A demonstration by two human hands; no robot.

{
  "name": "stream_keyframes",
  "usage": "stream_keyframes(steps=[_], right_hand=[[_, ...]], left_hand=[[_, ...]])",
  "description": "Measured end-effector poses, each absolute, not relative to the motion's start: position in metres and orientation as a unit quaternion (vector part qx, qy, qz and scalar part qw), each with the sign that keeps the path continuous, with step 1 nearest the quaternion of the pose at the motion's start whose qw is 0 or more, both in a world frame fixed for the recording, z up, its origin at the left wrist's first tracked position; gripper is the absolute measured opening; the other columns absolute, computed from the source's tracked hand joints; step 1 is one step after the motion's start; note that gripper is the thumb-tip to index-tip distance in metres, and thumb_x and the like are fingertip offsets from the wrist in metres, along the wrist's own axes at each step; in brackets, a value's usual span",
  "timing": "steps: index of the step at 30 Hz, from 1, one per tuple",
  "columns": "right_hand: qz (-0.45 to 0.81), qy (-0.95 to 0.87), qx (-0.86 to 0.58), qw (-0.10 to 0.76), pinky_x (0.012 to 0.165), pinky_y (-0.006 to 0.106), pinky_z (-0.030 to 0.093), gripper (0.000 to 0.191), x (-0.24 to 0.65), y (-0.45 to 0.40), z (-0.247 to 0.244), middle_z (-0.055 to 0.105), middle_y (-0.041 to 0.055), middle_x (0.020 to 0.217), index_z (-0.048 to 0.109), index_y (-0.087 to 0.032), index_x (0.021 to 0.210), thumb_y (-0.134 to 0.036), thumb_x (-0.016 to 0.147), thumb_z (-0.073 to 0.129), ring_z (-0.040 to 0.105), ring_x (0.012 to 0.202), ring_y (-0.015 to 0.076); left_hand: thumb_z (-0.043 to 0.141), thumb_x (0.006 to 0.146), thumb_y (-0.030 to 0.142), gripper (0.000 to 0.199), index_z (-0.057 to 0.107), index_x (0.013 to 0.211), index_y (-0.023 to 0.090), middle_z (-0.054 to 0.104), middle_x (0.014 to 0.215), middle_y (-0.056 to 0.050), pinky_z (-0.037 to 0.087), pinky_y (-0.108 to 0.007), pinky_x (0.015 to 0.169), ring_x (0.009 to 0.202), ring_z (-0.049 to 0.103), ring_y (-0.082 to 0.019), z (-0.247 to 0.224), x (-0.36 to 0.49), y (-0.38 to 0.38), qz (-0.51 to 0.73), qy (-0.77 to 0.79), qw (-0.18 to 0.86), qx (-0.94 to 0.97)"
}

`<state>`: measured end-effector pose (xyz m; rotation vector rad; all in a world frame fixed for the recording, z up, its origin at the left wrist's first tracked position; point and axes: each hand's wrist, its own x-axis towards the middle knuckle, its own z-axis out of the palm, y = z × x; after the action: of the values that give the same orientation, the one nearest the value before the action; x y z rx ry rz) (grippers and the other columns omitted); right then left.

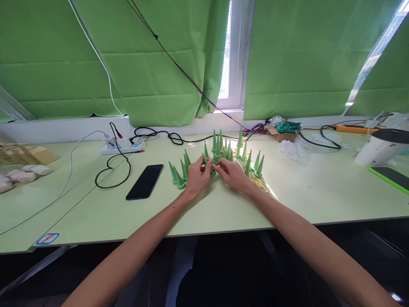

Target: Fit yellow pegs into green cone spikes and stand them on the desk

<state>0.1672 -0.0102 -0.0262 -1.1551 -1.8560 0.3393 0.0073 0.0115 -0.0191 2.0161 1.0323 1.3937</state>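
Note:
Several green cones [260,166] stand on the pale green table [153,221], to both sides of my hands and behind them. Small yellowish pieces [260,184] lie among the cones on the right. My left hand [198,175] is closed on a green cone [205,159], thumb and fingers round it. Beside it, my right hand [232,174] is pinched at the fingertips, close to the left fingertips. What the right fingers grip is too small to make out.
A black phone [145,182] lies left of the cones, with a power strip [123,146] and cables behind it. At the back right are a cardboard box [281,135] and clear plastic [295,149]. A white cup [380,148] and another phone [391,178] are far right.

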Motion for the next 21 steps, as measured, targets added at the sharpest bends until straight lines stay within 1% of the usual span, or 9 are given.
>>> stream_keyframes(steps=[3,6,12,17,21], right_hand=[[0.132,-0.757,-0.464,0.442,0.059,0.026,0.033,0.024,0.1667,-0.0096,-0.0272,0.053,-0.0028,0.062,0.054,-0.02,0.081,-0.036,0.097,0.045,0.046,0.056,0.0133],[0.129,-0.757,-0.465,0.44,0.059,0.026,0.032,0.027,0.1662,-0.0083,-0.0292,0.053,-0.002,0.063,0.05,-0.02,0.075,-0.034,0.098,0.044,0.044,0.057,0.0131],[0.125,-0.769,-0.457,0.429,0.056,0.027,0.027,0.039,0.1669,-0.0085,-0.0306,0.045,-0.0033,0.058,0.039,-0.021,0.064,-0.039,0.099,0.04,0.037,0.055,0.0119],[0.134,-0.768,-0.464,0.421,0.058,0.028,0.027,0.045,0.1669,-0.0093,-0.0302,0.047,-0.0018,0.058,0.042,-0.021,0.063,-0.042,0.101,0.032,0.038,0.056,0.0126],[0.137,-0.761,-0.473,0.423,0.058,0.027,0.029,0.042,0.1656,-0.01,-0.0287,0.049,-0.0019,0.061,0.043,-0.021,0.066,-0.042,0.101,0.034,0.04,0.057,0.0127]], left_hand=[[0.052,0.092,0.051,0.034,0.055,0.081,0.018,0.048,0.061,0.004,0.028,-0.023,0.045,0.045,0.034,-0.007,-0.0195,0.0075,0.0108,0.507,0.376,0.234,0.74],[0.052,0.093,0.049,0.033,0.054,0.081,0.018,0.048,0.061,0.004,0.027,-0.023,0.045,0.045,0.033,-0.006,-0.0197,0.0073,0.0106,0.503,0.369,0.229,0.747],[0.051,0.093,0.047,0.031,0.053,0.081,0.018,0.05,0.063,0.004,0.027,-0.023,0.045,0.044,0.035,-0.006,-0.0201,0.006,0.0102,0.499,0.359,0.23,0.755],[0.051,0.093,0.046,0.032,0.054,0.08,0.017,0.047,0.06,0.004,0.027,-0.023,0.046,0.045,0.033,-0.006,-0.0182,0.0056,0.0076,0.489,0.359,0.23,0.761],[0.051,0.094,0.045,0.03,0.054,0.081,0.017,0.048,0.061,0.004,0.028,-0.023,0.046,0.045,0.034,-0.006,-0.0165,0.0064,0.0075,0.491,0.358,0.224,0.762]])
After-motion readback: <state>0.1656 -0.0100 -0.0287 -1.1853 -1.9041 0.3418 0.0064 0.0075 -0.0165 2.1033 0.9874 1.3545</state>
